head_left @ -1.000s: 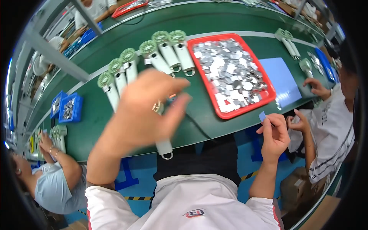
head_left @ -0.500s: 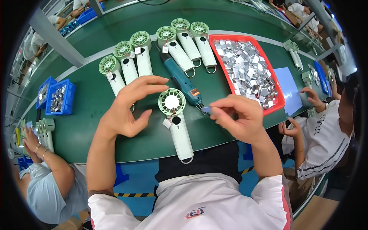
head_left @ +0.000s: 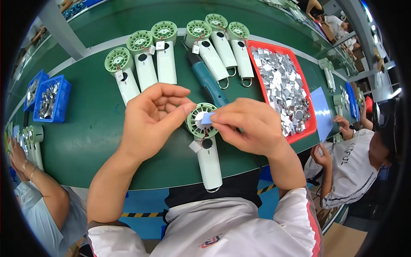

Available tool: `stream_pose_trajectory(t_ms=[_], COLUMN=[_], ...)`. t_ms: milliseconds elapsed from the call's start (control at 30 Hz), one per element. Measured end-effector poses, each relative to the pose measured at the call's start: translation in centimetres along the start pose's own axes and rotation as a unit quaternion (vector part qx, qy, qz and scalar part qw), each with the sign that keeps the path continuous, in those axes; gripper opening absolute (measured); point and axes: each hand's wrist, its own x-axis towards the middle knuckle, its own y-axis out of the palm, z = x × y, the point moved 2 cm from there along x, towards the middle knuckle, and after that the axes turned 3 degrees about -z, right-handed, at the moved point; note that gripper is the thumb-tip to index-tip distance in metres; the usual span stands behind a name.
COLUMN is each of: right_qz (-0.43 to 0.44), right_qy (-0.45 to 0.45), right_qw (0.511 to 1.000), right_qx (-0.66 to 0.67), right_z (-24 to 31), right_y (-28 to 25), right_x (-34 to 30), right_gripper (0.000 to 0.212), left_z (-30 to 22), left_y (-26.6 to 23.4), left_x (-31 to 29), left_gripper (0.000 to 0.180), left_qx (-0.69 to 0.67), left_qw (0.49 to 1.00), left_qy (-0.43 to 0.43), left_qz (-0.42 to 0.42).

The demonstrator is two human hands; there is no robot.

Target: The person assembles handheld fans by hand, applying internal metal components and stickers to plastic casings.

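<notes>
A pale green handheld fan (head_left: 210, 160) with a white handle lies in front of me, its round head away from me and the wire loop at its near end. My right hand (head_left: 252, 126) pinches a small light-blue piece (head_left: 208, 118) between thumb and fingers, over the white disc in the middle of the fan head. On the left of the head is my left hand (head_left: 150, 118), holding nothing, with fingers loosely curled and apart from the thumb. Its thumb tip is at the rim; whether it touches, I cannot tell. A white connector (head_left: 195, 146) hangs beside the handle.
A teal electric screwdriver (head_left: 205, 79) lies beyond the fan. Several similar fans (head_left: 167, 62) stand in a row behind. The red tray (head_left: 305, 81) at the right holds small silvery pieces; blue bins (head_left: 63, 103) stand left. Co-workers sit at both sides, one beside a blue sheet (head_left: 321, 111).
My right hand has moved left, bringing the light-blue piece onto the fan head. My left fingers have curled in, and the thumb has come up to the rim.
</notes>
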Motion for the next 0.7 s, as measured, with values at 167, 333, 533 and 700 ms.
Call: stream_pose_trajectory(t_ms=[167,333,533,700], right_qz=[-0.009,-0.02,-0.026,-0.017], right_qy=[-0.058,-0.063,-0.066,-0.068], right_qw=[0.998,0.998,0.997,0.997], right_qx=[-0.021,-0.014,-0.004,-0.01], right_z=[0.2,0.4,0.4,0.7], right_y=[0.5,0.7,0.8,0.8], right_x=[-1.0,-1.2,-1.1,-0.9], right_gripper=[0.039,0.04,0.039,0.04], left_z=[-0.4,-1.2,-1.2,-0.9], left_y=[0.4,0.1,0.3,0.2], left_x=[0.3,0.2,0.1,0.3], left_gripper=[0.039,0.042,0.049,0.052], left_qx=[-0.009,0.009,0.0,0.006], left_qw=[0.998,0.999,0.997,0.997], left_qy=[-0.058,-0.016,-0.045,-0.039], left_qz=[0.014,0.027,0.064,0.062])
